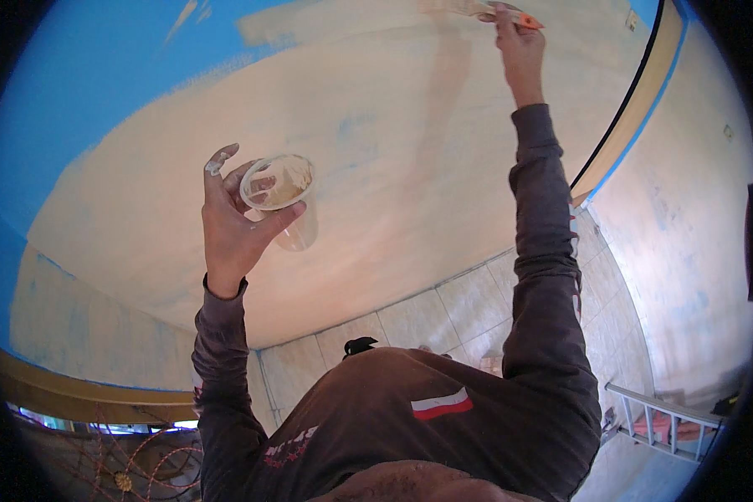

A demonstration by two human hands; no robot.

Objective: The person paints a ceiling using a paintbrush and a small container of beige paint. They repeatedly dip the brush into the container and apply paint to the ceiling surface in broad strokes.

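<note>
My left hand (241,209) grips a clear plastic cup (295,226) by its upper part, thumb on the near side. Pale cream paint coats the inside of the cup, and some paint is smeared on my raised index finger. High at the upper right, my right hand (519,52) is closed round the orange-tipped handle of a paintbrush (481,10). The brush's bristles lie against the wall (376,167), which is mostly cream with faint blue patches. Bright blue paint (100,92) covers the wall's upper left.
A wooden door frame (623,117) edged in blue stands at the right, with another cream wall (686,226) beyond. Tiles cover the floor (418,322) below. A metal ladder (661,418) is at the lower right, and a curly metal grille (121,456) at the lower left.
</note>
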